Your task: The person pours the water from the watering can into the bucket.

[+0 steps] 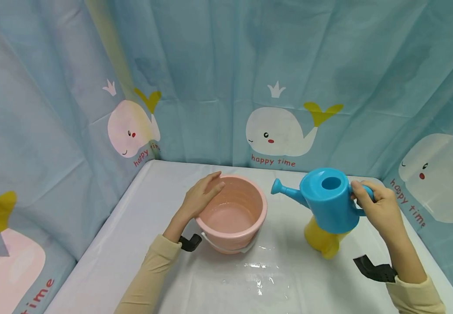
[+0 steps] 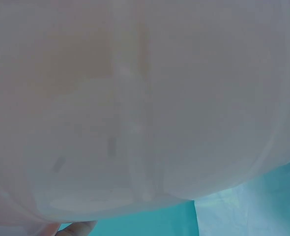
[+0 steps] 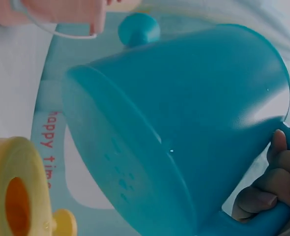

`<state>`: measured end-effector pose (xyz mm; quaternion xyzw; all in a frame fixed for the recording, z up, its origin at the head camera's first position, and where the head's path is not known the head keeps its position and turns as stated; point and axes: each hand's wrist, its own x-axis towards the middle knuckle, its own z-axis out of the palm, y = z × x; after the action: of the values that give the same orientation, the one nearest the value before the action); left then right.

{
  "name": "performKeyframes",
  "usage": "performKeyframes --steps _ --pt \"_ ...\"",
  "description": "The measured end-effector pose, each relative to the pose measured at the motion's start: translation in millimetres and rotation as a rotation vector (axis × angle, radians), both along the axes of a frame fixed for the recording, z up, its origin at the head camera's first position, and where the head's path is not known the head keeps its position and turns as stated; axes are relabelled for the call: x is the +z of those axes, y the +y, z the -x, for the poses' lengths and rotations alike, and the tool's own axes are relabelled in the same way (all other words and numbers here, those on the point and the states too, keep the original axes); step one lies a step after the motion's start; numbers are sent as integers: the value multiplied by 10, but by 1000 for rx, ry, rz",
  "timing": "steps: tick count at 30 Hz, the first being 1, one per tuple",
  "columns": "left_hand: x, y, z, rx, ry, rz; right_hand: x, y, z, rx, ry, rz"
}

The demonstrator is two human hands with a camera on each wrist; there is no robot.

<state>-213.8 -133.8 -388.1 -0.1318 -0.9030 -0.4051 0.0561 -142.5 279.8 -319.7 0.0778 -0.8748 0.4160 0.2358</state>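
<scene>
A pink bucket stands on the white table with its pale handle hanging down at the front. My left hand holds its left rim, thumb toward the inside and fingers along the outer side. The bucket's wall fills most of the left wrist view. Raised off the table, a blue watering can is gripped at its handle by my right hand. Its spout points left toward the bucket. The right wrist view shows fingers curled through the handle.
A yellow watering can stands partly hidden behind and below the blue one; its round opening shows in the right wrist view. Wet patches glisten on the table before the bucket. A curtain with whale prints encloses the back and sides.
</scene>
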Motion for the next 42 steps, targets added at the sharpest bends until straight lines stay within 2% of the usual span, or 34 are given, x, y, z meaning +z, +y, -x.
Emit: performKeyframes --steps 6,11,14,20,25,29,37,42 --pt "-3 11 5 -1 2 0 -91 75 -38 -39 56 124" --pt "2 15 4 -4 4 2 -147 107 -58 -142 92 233" --pt "2 17 7 -2 5 4 -167 132 -58 -166 127 290" --pt "1 19 8 -4 -3 -2 -197 200 -77 -106 205 439" --pt "3 18 10 -3 0 -1 -219 262 -95 -14 273 591" --pt "-3 8 15 -2 7 1 -226 308 -112 -14 288 599" --pt "-11 4 7 3 1 -1 -281 369 -140 -189 237 470" --pt "-21 4 18 4 1 -5 -350 417 -136 -247 188 422"
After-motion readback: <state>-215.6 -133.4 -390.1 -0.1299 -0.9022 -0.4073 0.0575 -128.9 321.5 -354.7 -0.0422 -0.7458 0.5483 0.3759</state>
